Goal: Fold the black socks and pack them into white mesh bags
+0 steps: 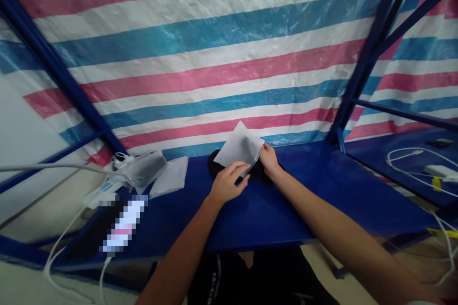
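A white, flat, folded sheet (239, 145), either paper or a thin pouch, is tilted up above the blue bench. My right hand (269, 159) is closed on its right edge. At the lower corner is my left hand (231, 183), its fingers bent over the front and the thumb near the corner in a loose pinch. A dark line runs along the edge between both hands; I cannot tell if it is an opening. Behind and under the sheet lies a black soft item (215, 164), mostly hidden.
Left on the blue bench (296, 200) are more white folded sheets (170, 176), a power strip with cables (103, 193) and a blurred-out phone (125, 226). Blue metal posts (348, 100) frame a striped plastic sheet (214, 76) behind. White cables (411, 162) lie on the right-hand bench.
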`<state>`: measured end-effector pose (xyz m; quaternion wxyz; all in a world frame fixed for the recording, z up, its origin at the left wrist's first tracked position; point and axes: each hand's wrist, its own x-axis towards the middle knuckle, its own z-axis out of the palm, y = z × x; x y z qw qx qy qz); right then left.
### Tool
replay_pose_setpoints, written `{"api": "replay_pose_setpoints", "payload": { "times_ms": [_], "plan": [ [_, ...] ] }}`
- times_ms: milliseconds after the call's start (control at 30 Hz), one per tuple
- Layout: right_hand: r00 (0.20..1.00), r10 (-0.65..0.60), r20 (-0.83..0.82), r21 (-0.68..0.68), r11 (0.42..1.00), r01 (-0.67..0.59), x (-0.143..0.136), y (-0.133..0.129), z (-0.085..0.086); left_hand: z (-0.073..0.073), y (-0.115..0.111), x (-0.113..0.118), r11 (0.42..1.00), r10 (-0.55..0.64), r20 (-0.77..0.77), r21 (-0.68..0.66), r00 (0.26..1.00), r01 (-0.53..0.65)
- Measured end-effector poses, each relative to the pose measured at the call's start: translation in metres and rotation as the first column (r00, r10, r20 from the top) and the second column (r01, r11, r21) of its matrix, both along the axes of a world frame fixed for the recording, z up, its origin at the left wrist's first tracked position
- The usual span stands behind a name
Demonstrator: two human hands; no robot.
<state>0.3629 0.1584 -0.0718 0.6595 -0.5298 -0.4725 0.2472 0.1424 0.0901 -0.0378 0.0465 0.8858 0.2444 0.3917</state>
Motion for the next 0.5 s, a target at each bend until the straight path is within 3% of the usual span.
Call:
{"api": "replay_pose_setpoints", "payload": {
  "times_ms": [100,133,167,233,300,367,500],
  "plan": [
    [0.996,-0.044,0.074,-0.014,0.999,0.045,0.002,-0.006,0.010,0.011,0.017,-0.020,0.964,0.258,0.332,-0.026,0.907,-0.264],
    [0.993,-0.022,0.117,-0.005,1.000,0.023,0.001,-0.009,0.014,0.015,0.024,-0.027,0.956,0.290,0.415,-0.080,0.862,-0.283],
    [0.987,0.004,0.159,0.001,1.000,-0.004,-0.002,-0.013,0.018,0.017,0.031,-0.034,0.957,0.290,0.470,-0.157,0.834,-0.244],
    [0.974,0.051,0.220,-0.003,0.999,-0.051,-0.012,-0.022,0.024,0.020,0.041,-0.042,0.930,0.238,0.506,-0.364,0.829,-0.045],
    [0.963,0.075,0.260,-0.007,0.997,-0.075,-0.024,-0.031,0.027,0.019,0.042,-0.043,0.812,0.182,0.470,-0.567,0.864,0.137],
    [0.959,0.072,0.272,0.009,0.997,-0.078,-0.035,-0.037,0.027,0.018,0.036,-0.037,0.692,0.155,0.418,-0.693,0.895,0.204],
    [0.967,-0.012,0.253,0.053,0.999,-0.001,-0.044,-0.040,0.027,0.014,0.022,-0.018,0.555,0.203,0.481,-0.774,0.853,0.304]
  ]
}}
